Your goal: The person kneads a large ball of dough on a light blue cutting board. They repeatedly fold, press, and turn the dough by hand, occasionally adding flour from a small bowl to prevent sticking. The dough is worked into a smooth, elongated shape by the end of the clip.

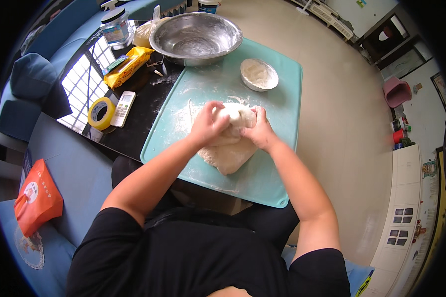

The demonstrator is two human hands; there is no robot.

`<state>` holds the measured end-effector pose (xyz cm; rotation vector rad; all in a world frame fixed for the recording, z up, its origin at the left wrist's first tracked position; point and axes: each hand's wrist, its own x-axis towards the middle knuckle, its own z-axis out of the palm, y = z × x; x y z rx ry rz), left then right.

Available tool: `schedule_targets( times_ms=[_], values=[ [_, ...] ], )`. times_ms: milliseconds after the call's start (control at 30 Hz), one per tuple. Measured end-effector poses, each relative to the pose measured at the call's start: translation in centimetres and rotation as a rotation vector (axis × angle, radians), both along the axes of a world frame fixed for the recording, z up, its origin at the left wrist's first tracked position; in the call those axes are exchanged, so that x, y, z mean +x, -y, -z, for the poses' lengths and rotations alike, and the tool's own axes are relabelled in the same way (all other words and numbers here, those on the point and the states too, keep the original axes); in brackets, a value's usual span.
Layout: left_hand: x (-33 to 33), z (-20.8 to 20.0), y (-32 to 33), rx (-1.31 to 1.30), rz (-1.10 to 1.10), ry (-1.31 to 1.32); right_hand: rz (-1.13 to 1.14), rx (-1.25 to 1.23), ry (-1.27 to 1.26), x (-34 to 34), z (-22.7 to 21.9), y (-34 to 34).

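A slab of pale dough [228, 156] lies on a floured turquoise board [272, 123], its far part lifted and folded back toward me. My left hand [209, 124] grips the dough's far left side with bent fingers. On the far right side, my right hand [260, 129] pinches the same dough between thumb and fingers. Loose flour is scattered on the board around the far edge of the dough. Just beyond my right hand stands a small metal bowl [259, 75] holding white flour.
A large steel basin [195, 39] with floury walls stands at the board's far left corner. On the black glossy table [134, 123] are a yellow tape roll [101, 114], a white remote [123, 109], a yellow packet [128, 68] and a clear jar [116, 29]. An orange bag [38, 198] rests on the blue sofa.
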<state>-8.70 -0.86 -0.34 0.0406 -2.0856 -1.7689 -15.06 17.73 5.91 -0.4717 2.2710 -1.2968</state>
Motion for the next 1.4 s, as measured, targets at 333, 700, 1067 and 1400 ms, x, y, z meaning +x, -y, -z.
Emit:
schedule_targets(
  times_ms=[333,700,1067,1400],
  values=[
    [2.7,-3.5,0.6,-0.955,-0.026,0.047,-0.233,0.339,-0.628,-1.3,5.7,0.0],
    [-9.9,-2.2,3.9,-0.937,-0.148,0.500,0.139,0.500,-0.412,-7.1,4.7,7.0],
    [-1.8,-7.0,4.4,-0.474,0.183,0.104,-0.002,-0.264,-0.006,-2.7,0.6,0.2],
    [1.9,-5.4,2.5,-0.946,0.129,0.019,-0.148,0.577,-0.370,3.4,-1.1,0.3]
  ],
)
